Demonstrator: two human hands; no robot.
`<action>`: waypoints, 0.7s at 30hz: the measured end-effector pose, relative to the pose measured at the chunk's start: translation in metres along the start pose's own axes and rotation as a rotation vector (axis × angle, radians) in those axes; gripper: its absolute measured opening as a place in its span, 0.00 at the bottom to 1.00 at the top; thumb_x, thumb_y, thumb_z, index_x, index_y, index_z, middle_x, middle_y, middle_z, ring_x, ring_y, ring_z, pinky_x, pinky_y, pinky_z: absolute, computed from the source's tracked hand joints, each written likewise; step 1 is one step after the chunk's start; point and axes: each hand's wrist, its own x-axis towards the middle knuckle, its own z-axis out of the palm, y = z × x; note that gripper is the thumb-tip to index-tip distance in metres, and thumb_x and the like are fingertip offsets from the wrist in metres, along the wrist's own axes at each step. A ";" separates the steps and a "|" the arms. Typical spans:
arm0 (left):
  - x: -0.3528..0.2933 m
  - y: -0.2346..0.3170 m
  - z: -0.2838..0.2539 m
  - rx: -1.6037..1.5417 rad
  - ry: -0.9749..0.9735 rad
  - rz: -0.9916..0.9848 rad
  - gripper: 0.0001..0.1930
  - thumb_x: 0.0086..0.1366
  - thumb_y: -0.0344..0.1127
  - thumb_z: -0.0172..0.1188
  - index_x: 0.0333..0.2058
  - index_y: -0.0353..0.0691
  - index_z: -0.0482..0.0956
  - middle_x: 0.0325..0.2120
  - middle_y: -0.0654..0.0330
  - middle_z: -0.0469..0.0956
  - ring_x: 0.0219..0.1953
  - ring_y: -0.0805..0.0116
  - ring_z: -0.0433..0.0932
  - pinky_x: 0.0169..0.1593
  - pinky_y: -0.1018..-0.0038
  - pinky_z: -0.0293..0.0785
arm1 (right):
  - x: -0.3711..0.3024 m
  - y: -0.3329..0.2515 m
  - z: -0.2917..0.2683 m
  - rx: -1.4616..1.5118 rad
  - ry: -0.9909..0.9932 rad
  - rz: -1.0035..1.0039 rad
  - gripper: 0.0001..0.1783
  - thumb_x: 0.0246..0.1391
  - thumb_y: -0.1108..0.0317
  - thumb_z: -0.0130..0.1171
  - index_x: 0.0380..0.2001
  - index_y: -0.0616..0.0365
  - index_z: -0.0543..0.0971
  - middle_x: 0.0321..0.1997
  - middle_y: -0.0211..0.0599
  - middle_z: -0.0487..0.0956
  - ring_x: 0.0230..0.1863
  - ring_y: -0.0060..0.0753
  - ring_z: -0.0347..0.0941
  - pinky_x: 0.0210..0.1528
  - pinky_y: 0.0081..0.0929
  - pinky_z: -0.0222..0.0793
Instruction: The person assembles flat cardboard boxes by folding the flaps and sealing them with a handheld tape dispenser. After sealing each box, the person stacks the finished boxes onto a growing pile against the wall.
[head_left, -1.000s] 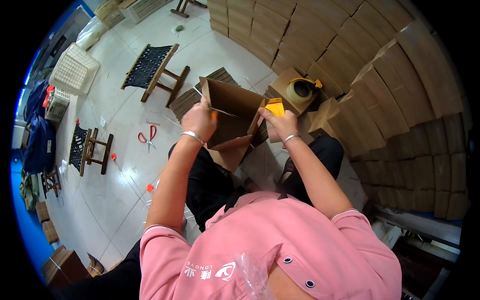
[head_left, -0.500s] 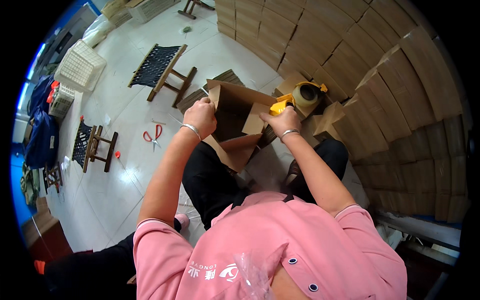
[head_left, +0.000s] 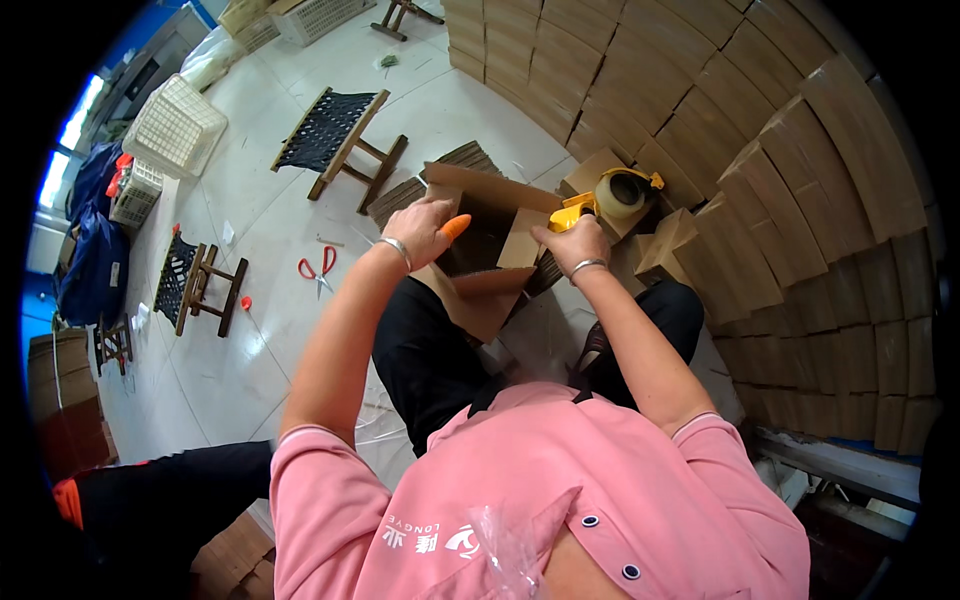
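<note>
An open cardboard box stands in front of my knees with its flaps up. My left hand is closed at the box's left edge, its fingers partly hidden behind the knuckles. An orange finger cot covers the thumb, which points over the opening. At the box's right side, my right hand grips the yellow handle of a tape dispenser. The dispenser carries a wide roll of clear tape and reaches out to the upper right of that hand.
Flattened cardboard lies under and behind the box. Stacked cartons wall in the right side. Red-handled scissors lie on the floor at left, near a folding stool and a second stool. Another person's dark-clothed leg shows at lower left.
My left thumb has turned into view with its orange cot, pointing right over the box opening. My right hand keeps hold of the tape dispenser. The whole view has shifted slightly.
</note>
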 end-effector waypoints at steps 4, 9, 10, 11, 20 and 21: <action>-0.009 -0.008 0.038 0.241 0.408 0.148 0.16 0.63 0.48 0.51 0.37 0.42 0.79 0.41 0.52 0.77 0.40 0.50 0.77 0.41 0.59 0.72 | -0.001 0.000 -0.001 0.023 0.018 -0.026 0.41 0.27 0.41 0.71 0.37 0.66 0.75 0.38 0.52 0.80 0.42 0.49 0.78 0.45 0.37 0.73; 0.014 -0.019 0.034 -0.005 0.799 0.047 0.16 0.60 0.43 0.55 0.45 0.44 0.78 0.40 0.56 0.79 0.34 0.51 0.79 0.38 0.60 0.73 | -0.001 -0.001 -0.002 0.037 0.012 -0.058 0.39 0.28 0.41 0.71 0.35 0.66 0.76 0.37 0.53 0.80 0.41 0.49 0.78 0.44 0.38 0.74; 0.018 -0.021 0.040 -0.054 0.951 0.107 0.17 0.61 0.43 0.55 0.46 0.44 0.77 0.41 0.55 0.78 0.36 0.51 0.79 0.40 0.60 0.73 | -0.002 -0.003 -0.002 0.034 0.002 -0.055 0.39 0.28 0.41 0.71 0.35 0.66 0.77 0.37 0.54 0.80 0.40 0.49 0.79 0.44 0.38 0.74; 0.029 -0.015 0.042 0.029 1.217 0.178 0.18 0.62 0.43 0.55 0.49 0.45 0.75 0.45 0.54 0.76 0.47 0.53 0.75 0.49 0.57 0.69 | -0.002 -0.002 -0.002 0.022 0.001 -0.051 0.39 0.28 0.41 0.71 0.36 0.66 0.77 0.38 0.53 0.80 0.41 0.48 0.79 0.44 0.38 0.73; 0.040 -0.018 0.051 0.093 1.014 0.238 0.08 0.59 0.40 0.57 0.32 0.44 0.77 0.36 0.59 0.76 0.47 0.57 0.71 0.53 0.59 0.61 | 0.030 0.035 0.013 0.311 0.021 -0.061 0.33 0.32 0.42 0.71 0.25 0.66 0.80 0.26 0.47 0.80 0.30 0.42 0.79 0.34 0.35 0.73; 0.041 -0.017 0.051 0.071 0.955 0.199 0.07 0.59 0.40 0.57 0.30 0.44 0.76 0.33 0.59 0.76 0.46 0.56 0.72 0.52 0.60 0.62 | 0.040 0.051 0.012 0.482 0.035 -0.010 0.31 0.34 0.43 0.71 0.23 0.66 0.80 0.23 0.42 0.79 0.26 0.36 0.76 0.30 0.32 0.71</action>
